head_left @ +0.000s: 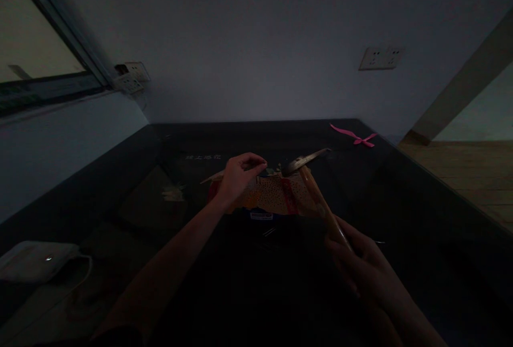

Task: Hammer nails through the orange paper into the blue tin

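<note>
My right hand (360, 261) is wrapped round the wooden handle of a claw hammer (318, 197). The hammer's metal head lies tilted just above the far right part of a flat, colourful printed package or sheet (268, 195) on the dark table. My left hand (240, 173) reaches over the left part of that sheet, thumb and fingertips pinched together. What the pinch holds, if anything, is too dark to make out. Small greenish bits (274, 170) lie between the fingertips and the hammer head. A thin pale stick (210, 177) shows left of the left hand.
The dark glossy table (184, 141) meets a wall behind. A pink ribbon (360, 140) lies at the back right. At the left, a white device (38, 261) has a cable. Pale scraps (173, 193) lie left of the sheet. Wall sockets (380, 58) are above the table.
</note>
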`<state>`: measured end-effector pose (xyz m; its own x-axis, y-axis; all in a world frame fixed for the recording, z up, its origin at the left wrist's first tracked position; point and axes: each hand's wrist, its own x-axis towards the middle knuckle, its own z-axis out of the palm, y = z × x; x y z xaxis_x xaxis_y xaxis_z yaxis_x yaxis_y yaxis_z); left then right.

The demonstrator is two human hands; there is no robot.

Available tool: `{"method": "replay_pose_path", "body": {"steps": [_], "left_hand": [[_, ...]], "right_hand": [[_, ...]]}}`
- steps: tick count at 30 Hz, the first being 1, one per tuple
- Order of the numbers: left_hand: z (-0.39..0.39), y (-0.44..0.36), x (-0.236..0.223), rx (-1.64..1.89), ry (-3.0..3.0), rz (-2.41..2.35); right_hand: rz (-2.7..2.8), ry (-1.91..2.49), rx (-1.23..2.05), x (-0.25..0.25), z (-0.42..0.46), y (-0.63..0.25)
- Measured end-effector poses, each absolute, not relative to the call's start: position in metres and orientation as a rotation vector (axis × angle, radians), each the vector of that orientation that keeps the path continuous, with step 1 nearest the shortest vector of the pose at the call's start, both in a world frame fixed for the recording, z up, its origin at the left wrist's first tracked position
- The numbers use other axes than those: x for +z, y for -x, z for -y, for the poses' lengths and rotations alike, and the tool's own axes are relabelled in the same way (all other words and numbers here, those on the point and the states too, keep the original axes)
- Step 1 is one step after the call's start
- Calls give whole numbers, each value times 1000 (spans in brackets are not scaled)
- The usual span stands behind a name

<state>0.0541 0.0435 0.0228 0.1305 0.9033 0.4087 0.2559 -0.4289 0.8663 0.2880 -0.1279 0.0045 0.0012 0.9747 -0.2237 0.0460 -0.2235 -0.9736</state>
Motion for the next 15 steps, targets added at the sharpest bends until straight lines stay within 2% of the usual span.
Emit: {"method": "replay_pose_path", "body": {"steps": [15], "left_hand": [[-35, -49, 2, 1196, -1804, -1131]], "right_hand": [[1132, 1467, 1361, -7, 120, -295]]}}
